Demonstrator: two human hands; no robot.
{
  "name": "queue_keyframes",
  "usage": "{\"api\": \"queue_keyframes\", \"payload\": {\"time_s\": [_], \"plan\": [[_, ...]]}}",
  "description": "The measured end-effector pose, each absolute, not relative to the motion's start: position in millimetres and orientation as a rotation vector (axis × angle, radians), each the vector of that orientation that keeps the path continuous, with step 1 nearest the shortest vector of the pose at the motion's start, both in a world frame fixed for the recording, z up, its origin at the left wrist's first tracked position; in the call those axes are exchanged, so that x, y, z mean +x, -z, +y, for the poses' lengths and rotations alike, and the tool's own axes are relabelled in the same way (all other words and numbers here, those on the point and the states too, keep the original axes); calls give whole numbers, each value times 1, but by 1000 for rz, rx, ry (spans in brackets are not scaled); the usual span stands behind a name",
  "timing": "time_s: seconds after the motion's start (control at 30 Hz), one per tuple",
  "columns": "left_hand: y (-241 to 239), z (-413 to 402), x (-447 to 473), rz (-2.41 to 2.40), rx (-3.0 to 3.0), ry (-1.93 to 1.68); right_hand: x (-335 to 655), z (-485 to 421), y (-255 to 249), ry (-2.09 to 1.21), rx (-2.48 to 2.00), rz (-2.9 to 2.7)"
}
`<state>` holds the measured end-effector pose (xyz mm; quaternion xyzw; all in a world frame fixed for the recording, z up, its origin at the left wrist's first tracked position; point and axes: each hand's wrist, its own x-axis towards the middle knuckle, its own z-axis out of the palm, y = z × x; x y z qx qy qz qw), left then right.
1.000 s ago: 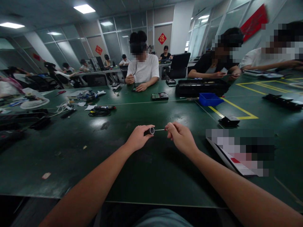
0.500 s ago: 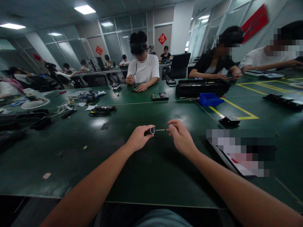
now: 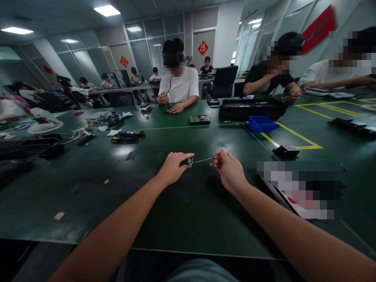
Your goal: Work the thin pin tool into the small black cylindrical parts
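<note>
As our left grip (image 3: 172, 168) clasps a cylinder (image 3: 185, 161), our right grip (image 3: 230, 167) holds a screwdriver (image 3: 214, 157) toward nine o'clock; aligning apparently needs steadiness.

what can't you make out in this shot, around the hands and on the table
All in the head view:
- Rear end of the black cylinder: hidden by the left hand.
- Most of the red handle: covered by the right hand.
- Tip of the thin shaft: too small to tell if it touches the cylinder.
- Print on the flat item: pixelated.
</note>
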<state>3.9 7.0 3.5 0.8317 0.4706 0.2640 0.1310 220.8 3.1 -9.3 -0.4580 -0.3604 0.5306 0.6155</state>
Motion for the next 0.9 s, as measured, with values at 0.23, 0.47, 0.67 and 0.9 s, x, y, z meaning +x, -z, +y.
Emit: {"api": "queue_keyframes", "payload": {"time_s": [0.23, 0.47, 0.67, 0.9], "plan": [[1, 7, 5, 1382, 2408, -703, 219, -1, 10, -1069, -1065, -999], [-2, 5, 8, 1362, 2452, -684, 218, -4, 8, -969, -1093, -1174], [2, 5, 7, 1389, 2498, -634, 218, -13, -3, -739, -1209, -1435], [9, 12, 2, 1458, 2432, -570, 221, -16, -9, -533, -1313, -1635]]}}
